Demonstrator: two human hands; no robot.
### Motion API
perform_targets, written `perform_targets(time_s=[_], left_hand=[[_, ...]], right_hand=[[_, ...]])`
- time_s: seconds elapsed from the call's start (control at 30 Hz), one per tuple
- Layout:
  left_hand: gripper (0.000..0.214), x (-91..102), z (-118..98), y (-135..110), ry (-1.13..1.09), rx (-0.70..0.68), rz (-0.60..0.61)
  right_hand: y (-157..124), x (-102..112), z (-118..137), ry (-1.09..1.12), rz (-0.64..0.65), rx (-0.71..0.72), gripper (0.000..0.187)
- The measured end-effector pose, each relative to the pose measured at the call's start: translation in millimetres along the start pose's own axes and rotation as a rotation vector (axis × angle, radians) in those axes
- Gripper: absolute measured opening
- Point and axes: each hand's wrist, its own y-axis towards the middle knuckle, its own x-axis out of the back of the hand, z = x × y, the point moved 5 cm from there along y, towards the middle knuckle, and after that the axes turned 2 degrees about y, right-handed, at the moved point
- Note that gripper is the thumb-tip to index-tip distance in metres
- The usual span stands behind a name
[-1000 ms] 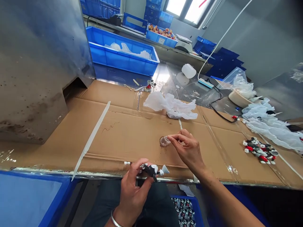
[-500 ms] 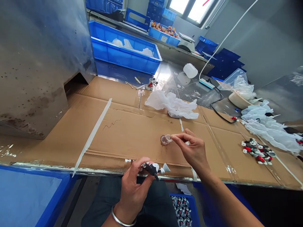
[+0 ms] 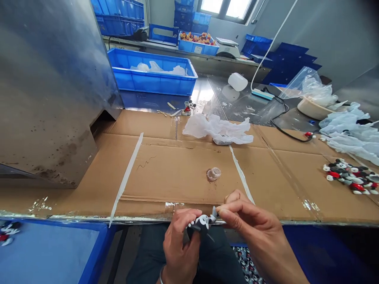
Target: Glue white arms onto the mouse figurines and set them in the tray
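My left hand (image 3: 180,242) is closed around a small black, white and grey mouse figurine (image 3: 201,224), held just in front of the table's near edge. My right hand (image 3: 251,228) pinches its thumb and forefinger at the figurine's grey foot; what sits between those fingertips is too small to make out. A small clear round cap (image 3: 213,174) lies on the cardboard (image 3: 177,169) beyond both hands, apart from them.
A crumpled white plastic bag (image 3: 219,130) lies mid-table. A pile of mouse figurines (image 3: 349,179) sits at the right, one stands upright (image 3: 187,107) farther back. A large metal housing (image 3: 47,86) fills the left. Blue bins (image 3: 154,73) stand behind, another blue bin (image 3: 50,252) at lower left.
My right hand left the clear cap and came back toward me to the figurine in my left hand. The cap stays on the cardboard. The camera tilted slightly.
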Motion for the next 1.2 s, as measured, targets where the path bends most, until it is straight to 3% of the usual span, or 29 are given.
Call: perform_targets(time_s=[0.1,0.33,0.77,1.0,1.2], left_hand=[[0.054,1.9,-8.5,-1.2,0.024,-0.059,0.033],[0.058,2.6,-20.1,-6.9,0.065,-0.049,0.033],[0.038,2.0,-15.8,-11.6,-0.248,0.311,-0.122],[0.039,2.6,-23.4,-8.3,-0.206,0.107,0.01],[0.037,1.9,-25.6,-6.4,-0.177,0.118,0.005]], right_hand=[[-6.9,-7.9,-1.5,0.028,-0.001,-0.009,0.016],[-14.0,-7.6,-6.2,0.027,0.036,-0.073,0.018],[-19.4,-9.7,-1.4,0.057,0.018,-0.066,0.022],[-22.5,-10.0,3.3,0.003,0.061,-0.065,0.02],[-22.8,-9.2,4.6,-0.011,0.053,-0.051,0.02]])
